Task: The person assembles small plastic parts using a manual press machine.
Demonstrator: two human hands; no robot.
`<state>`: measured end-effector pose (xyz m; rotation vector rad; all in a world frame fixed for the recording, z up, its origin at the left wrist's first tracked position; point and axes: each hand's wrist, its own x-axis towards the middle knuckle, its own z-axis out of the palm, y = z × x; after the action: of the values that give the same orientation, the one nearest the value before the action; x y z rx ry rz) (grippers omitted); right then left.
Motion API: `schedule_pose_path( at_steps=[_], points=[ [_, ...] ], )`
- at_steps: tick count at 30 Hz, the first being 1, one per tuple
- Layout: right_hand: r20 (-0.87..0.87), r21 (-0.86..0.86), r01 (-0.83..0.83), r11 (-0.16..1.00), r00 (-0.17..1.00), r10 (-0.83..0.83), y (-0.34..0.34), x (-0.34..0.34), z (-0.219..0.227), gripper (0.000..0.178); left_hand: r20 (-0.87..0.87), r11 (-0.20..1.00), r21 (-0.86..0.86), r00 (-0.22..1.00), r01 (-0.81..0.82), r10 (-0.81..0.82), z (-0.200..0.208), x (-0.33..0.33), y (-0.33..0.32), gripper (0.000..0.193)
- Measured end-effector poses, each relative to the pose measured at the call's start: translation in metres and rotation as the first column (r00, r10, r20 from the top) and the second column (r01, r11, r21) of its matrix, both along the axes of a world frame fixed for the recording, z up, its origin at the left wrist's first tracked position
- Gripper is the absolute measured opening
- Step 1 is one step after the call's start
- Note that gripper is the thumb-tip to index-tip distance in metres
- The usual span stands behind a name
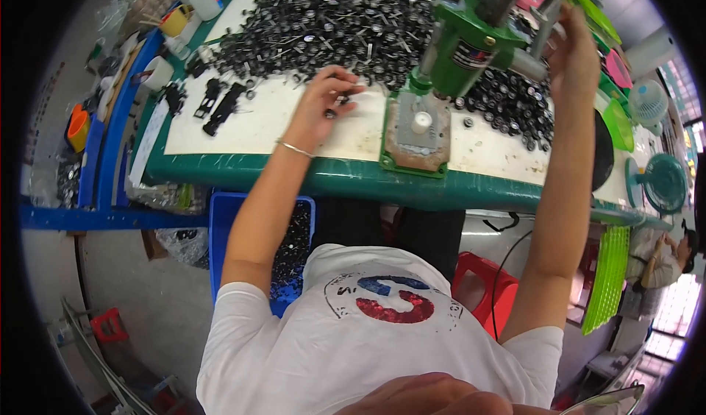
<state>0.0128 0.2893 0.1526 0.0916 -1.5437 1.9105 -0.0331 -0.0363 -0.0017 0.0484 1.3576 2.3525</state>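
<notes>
My left hand (321, 106) is over the white tabletop, left of the green hand press (462, 51). Its fingers are curled around small black round parts (330, 113), one of which shows at the palm. On the press base lies a grey metal plate carrying a white round seat (421, 123), with nothing of mine touching it. High on the right, my right hand (575, 51) is closed at the metal lever (546, 21) of the press; some of its fingers are hidden.
A wide heap of black round parts (331, 25) covers the table's back. More round parts (507, 110) lie right of the press. Black rectangular pieces (223, 107) lie at left. A blue bin (220, 227) with black bits stands below the table edge. Fans (662, 183) and another person (660, 268) are at far right.
</notes>
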Motion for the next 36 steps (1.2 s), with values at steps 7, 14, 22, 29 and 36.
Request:
schedule_pose_path(
  at_steps=[7,14,22,29,36],
  points=[
    [0.421,0.687,-0.155,0.71,0.881,-0.215,0.005,0.056,-0.138,0.025,-0.504,0.623,-0.727,0.841,-0.288,-0.199,-0.025,-0.042,-0.015,0.027],
    [0.278,0.915,-0.113,0.388,0.872,-0.403,-0.018,0.07,-0.173,0.019,-0.501,0.132,-0.855,0.733,-0.502,-0.461,-0.008,-0.024,0.013,0.023],
    [0.337,0.851,-0.133,0.508,0.88,-0.334,-0.024,0.069,-0.161,0.016,-0.316,0.851,-0.479,0.947,-0.216,0.063,-0.018,-0.018,-0.003,0.028],
    [0.248,0.716,-0.134,0.685,0.966,-0.07,-0.076,0.07,-0.125,0.014,-0.089,0.988,-0.141,0.993,0.065,-0.078,0.004,0.01,0.013,0.02],
    [0.336,0.833,-0.234,0.502,0.934,-0.123,-0.096,0.064,-0.115,0.017,-0.137,0.982,-0.164,0.984,0.09,-0.113,0.016,0.032,0.031,0.016]
  ],
)
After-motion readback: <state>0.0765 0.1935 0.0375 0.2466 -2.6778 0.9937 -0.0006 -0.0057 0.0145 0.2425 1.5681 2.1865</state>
